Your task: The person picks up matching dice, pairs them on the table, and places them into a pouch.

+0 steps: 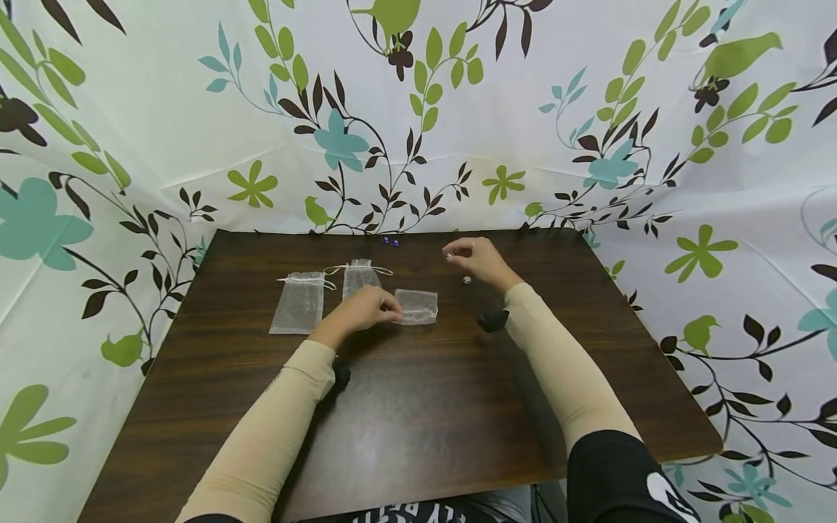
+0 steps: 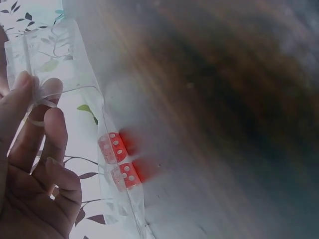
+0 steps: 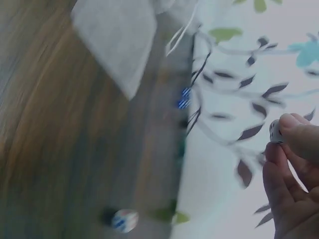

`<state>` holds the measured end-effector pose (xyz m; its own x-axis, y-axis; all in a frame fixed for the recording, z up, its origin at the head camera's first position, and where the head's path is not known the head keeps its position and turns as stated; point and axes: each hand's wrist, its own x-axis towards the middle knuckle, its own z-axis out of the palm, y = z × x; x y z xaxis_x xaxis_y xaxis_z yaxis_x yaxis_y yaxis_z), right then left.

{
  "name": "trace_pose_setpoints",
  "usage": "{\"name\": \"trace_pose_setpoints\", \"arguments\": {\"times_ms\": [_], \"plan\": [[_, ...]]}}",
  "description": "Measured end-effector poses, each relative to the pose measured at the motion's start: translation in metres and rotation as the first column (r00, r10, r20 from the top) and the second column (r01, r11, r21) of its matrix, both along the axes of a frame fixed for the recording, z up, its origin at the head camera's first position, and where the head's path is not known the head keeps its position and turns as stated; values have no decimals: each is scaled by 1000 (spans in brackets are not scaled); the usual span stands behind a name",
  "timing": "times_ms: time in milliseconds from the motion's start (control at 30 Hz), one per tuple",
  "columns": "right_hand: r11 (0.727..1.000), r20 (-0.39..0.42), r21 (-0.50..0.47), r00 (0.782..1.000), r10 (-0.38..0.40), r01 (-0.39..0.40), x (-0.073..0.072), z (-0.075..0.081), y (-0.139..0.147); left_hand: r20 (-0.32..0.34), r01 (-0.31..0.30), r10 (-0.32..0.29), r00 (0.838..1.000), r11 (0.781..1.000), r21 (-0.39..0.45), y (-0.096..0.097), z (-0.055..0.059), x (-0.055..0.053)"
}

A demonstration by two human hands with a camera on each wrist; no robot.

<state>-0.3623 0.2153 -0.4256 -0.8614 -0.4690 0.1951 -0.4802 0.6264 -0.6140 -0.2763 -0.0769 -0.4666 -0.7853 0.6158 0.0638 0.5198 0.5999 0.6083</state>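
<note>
My left hand (image 1: 371, 305) pinches the edge of a small sheer bag (image 1: 421, 309) between thumb and fingers, its body stretching to the right of the fingertips. Two red dice (image 2: 118, 149) show through sheer mesh just past the left hand in the left wrist view. With thumb and fingertips, my right hand (image 1: 482, 261) holds up a white die (image 3: 275, 132) with dark dots. Another whitish die (image 1: 467, 280) lies on the table below that hand; it is blurred in the right wrist view.
A sheer drawstring bag (image 1: 297, 309) lies flat at the left. Another drawstring bag (image 1: 358, 274) lies behind the left hand, partly covered by it. Two blue dice (image 1: 391, 242) sit near the far edge of the brown table (image 1: 418, 414). A patterned cloth (image 1: 418, 145) hangs behind.
</note>
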Motion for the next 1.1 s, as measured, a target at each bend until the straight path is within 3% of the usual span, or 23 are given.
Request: {"name": "trace_pose_setpoints", "arguments": {"times_ms": [233, 500, 800, 1100], "plan": [[990, -34, 14, 990, 139, -138, 21, 20, -25, -37, -7, 7, 999, 1000, 15, 1, -1, -2], [959, -57, 24, 957, 283, -282, 39, 29, -42, -38, -7, 9, 999, 999, 41, 2, 0, -3], [924, -24, 82, 926, 376, -373, 48, 26, -50, -44, -18, 20, 999, 998, 54, 2, 0, -4], [916, 28, 132, 925, 379, -379, 53, 19, -52, -53, -14, 18, 998, 998, 61, 3, -1, -5]]}}
